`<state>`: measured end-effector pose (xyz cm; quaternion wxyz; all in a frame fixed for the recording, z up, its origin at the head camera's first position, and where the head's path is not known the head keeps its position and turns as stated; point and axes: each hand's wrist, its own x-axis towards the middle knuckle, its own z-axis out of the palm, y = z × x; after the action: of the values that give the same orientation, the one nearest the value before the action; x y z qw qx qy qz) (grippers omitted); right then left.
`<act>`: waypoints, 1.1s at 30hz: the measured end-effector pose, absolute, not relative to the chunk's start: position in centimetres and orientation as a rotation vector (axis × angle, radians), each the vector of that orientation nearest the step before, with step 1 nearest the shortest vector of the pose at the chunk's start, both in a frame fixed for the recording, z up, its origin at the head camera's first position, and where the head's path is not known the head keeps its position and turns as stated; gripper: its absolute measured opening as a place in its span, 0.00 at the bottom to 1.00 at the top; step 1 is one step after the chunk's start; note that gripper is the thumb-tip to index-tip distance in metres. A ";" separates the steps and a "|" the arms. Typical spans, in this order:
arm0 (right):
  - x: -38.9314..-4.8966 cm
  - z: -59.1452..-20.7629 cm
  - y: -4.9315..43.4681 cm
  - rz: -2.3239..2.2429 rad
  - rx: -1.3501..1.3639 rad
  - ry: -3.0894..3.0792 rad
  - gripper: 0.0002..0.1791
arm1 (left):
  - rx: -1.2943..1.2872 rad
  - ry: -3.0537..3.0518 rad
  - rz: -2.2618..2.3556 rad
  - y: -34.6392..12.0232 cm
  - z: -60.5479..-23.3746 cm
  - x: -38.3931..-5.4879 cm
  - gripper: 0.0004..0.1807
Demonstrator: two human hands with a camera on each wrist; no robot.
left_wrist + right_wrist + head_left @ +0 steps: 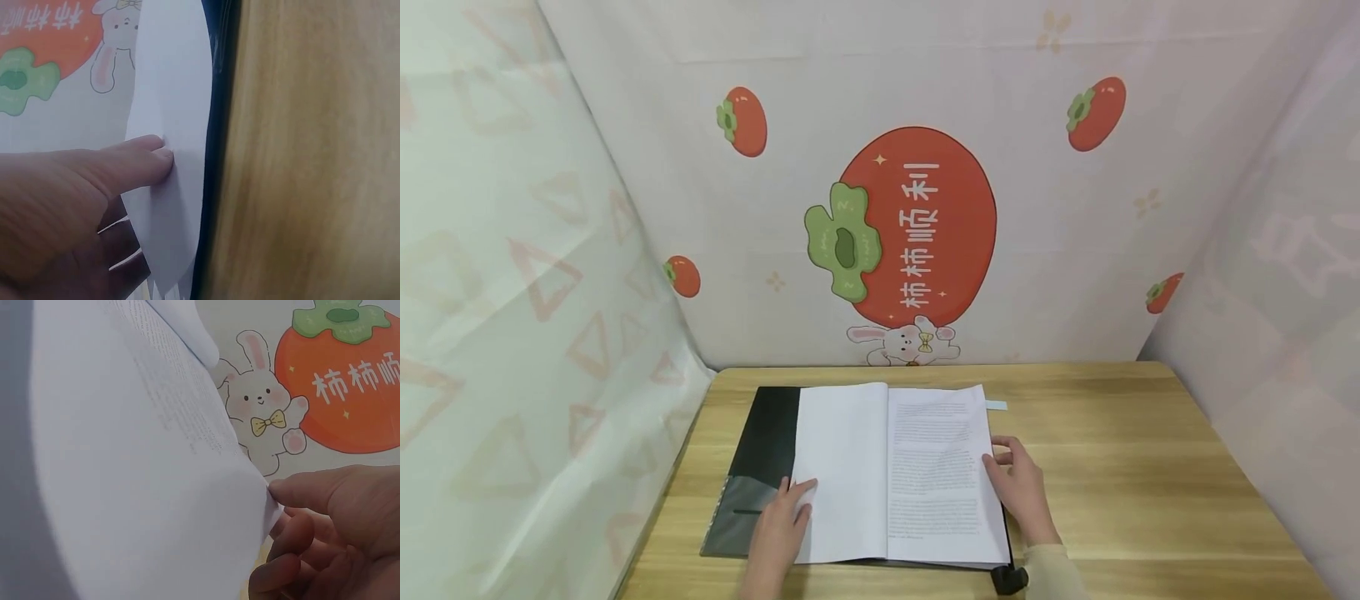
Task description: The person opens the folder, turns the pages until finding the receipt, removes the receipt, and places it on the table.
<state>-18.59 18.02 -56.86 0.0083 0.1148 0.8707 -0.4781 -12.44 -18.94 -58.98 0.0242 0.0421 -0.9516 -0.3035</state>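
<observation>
An open book (887,467) of white sheets lies in a black folder cover (778,417). Its left page (842,450) looks blank; lines of print run down the right page (936,500). My left hand (778,529) rests at the left page's outer edge, a fingertip and the thumb on the paper. In the left wrist view, its lower fingers pass partly out of sight by the sheet's edge. My right hand (1018,483) pinches the right page's outer edge. In the right wrist view, the thumb presses that sheet (137,487) against curled fingers, and the paper bends.
Beneath the book is a wooden table (1135,475). A pale blue tab (997,405) sticks out at the upper right of the pages. A small black object (1009,578) sits by the lower right corner. A printed curtain (1037,250) hangs behind the table.
</observation>
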 end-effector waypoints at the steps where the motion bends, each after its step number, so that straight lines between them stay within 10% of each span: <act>1: -18.6 -56.9 18.1 -1.495 0.357 2.723 0.24 | 0.131 -2.946 -0.944 -18.9 -59.1 -12.3 0.20; 33: -18.9 -57.8 19.1 -1.473 0.359 2.685 0.21 | -0.094 -2.978 -1.288 -20.4 -60.5 -11.3 0.38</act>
<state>-18.95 19.08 -57.78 0.0290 0.1163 0.8704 -0.4775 -11.32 -20.40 -60.51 -0.0519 -0.0288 -0.9162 -0.3962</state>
